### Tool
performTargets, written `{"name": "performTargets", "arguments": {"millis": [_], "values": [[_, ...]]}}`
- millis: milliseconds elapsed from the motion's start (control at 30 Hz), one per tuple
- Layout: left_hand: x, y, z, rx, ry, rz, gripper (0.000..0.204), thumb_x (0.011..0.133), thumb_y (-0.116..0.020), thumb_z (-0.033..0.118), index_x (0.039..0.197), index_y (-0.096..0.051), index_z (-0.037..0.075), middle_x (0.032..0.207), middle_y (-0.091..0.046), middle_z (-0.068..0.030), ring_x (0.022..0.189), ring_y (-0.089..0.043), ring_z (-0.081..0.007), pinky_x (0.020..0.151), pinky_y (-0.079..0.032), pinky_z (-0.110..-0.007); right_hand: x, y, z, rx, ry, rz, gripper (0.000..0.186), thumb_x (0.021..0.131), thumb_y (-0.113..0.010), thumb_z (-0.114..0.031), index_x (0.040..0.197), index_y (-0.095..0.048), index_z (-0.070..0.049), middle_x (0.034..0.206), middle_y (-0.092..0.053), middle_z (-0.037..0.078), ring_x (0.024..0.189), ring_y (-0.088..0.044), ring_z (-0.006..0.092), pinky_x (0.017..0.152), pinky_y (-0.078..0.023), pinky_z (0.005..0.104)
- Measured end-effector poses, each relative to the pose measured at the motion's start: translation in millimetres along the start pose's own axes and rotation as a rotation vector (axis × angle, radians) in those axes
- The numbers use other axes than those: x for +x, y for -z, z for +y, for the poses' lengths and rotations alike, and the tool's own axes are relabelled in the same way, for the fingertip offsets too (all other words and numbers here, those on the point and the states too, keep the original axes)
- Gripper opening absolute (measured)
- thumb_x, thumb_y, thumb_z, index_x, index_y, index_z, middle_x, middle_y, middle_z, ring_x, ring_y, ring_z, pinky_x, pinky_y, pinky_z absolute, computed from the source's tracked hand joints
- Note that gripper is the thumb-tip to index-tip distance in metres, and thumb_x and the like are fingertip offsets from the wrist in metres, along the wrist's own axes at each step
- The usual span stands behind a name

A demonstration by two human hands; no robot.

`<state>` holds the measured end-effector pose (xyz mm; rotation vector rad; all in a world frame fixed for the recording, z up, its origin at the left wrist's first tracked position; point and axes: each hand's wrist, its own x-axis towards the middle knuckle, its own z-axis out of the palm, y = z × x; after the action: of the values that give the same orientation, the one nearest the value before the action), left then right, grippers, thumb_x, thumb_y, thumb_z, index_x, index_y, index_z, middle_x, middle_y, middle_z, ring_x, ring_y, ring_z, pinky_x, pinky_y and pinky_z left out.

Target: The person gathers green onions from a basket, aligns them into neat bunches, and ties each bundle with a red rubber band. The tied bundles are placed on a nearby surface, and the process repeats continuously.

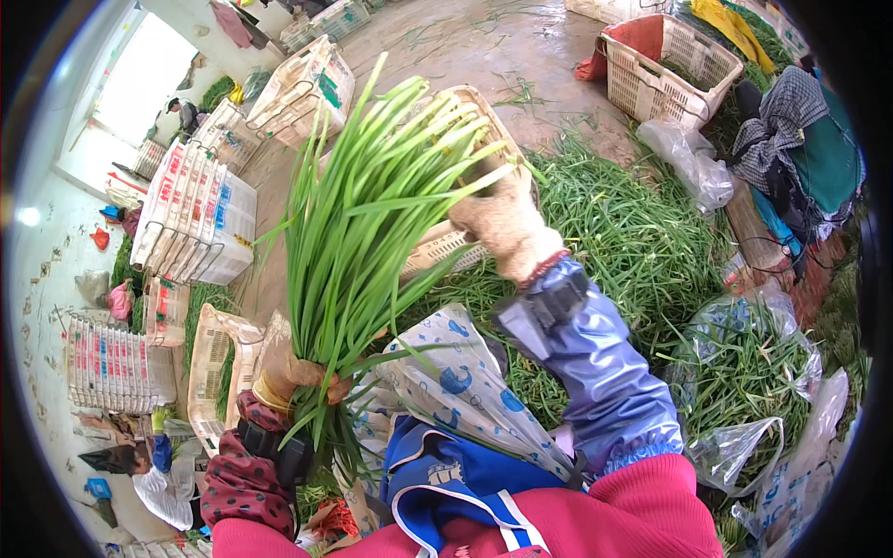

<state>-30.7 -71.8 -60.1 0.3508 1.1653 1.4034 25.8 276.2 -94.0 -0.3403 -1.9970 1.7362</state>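
A large bunch of garlic chives stands upright in front of me, its long green leaves fanning up and to the right. My left hand, in a tan work glove, is wrapped round the lower end of the bunch. Beside the leaf tips on the right is my right hand, also gloved. Leaves cross its fingers, so their grip is hard to make out. Behind the chives and my right hand, a cream plastic crate is partly hidden. A white apron with blue patterns covers my lap.
Loose green leaves are heaped to the right of the crate. Clear plastic bags lie at the lower right. Another person sits at the far right near a crate with red lining. Stacked white crates line the left.
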Motion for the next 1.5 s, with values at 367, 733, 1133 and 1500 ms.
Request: {"name": "performTargets", "arguments": {"millis": [367,733,1133,1500], "values": [[-4.7,-12.0,-13.7,-0.030,-0.115,0.142,0.059,0.076,-0.078,0.001,0.129,-0.052,-0.008,0.092,-0.066,-0.0187,0.054,-0.057,-0.0221,0.046,-0.044,-0.035,-41.5,35.9,42.2,-0.780,-0.242,-0.582,0.025,0.092,-0.056,-0.019,0.107,-0.074,-0.010,0.103,-0.073,0.017,0.096,-0.070,0.0388,0.087,-0.056,0.0467],[-9.5,7.4,-32.7,0.130,-0.001,0.131,0.061,0.074,-0.076,-0.006,0.131,-0.054,-0.003,0.092,-0.068,-0.0185,0.057,-0.060,-0.0240,0.047,-0.047,-0.035,-32.4,51.5,32.0,0.262,-0.361,-0.023,0.038,0.091,-0.062,0.000,0.129,-0.062,-0.001,0.089,-0.067,0.002,0.066,-0.057,0.0085,0.052,-0.044,0.0221],[-8.1,-2.6,-36.5,0.433,0.316,0.169,0.074,0.062,-0.083,0.000,0.131,-0.058,-0.002,0.096,-0.072,-0.0145,0.077,-0.067,-0.0225,0.063,-0.056,-0.038,-4.3,68.1,31.5,-0.050,0.042,-0.572,0.096,0.076,-0.084,-0.022,0.156,-0.032,-0.005,0.135,-0.059,0.022,0.127,-0.057,0.0274,0.106,-0.046,0.0347],[-29.8,8.5,-75.8,0.121,0.270,0.178,0.051,0.069,-0.079,0.003,0.116,-0.061,-0.003,0.088,-0.067,-0.0136,0.061,-0.062,-0.0232,0.052,-0.049,-0.037,-50.0,28.5,68.9,0.130,0.084,-0.512,0.084,0.079,-0.073,0.003,0.153,-0.035,-0.004,0.129,-0.064,0.015,0.113,-0.063,0.0222,0.095,-0.052,0.0307]]}}
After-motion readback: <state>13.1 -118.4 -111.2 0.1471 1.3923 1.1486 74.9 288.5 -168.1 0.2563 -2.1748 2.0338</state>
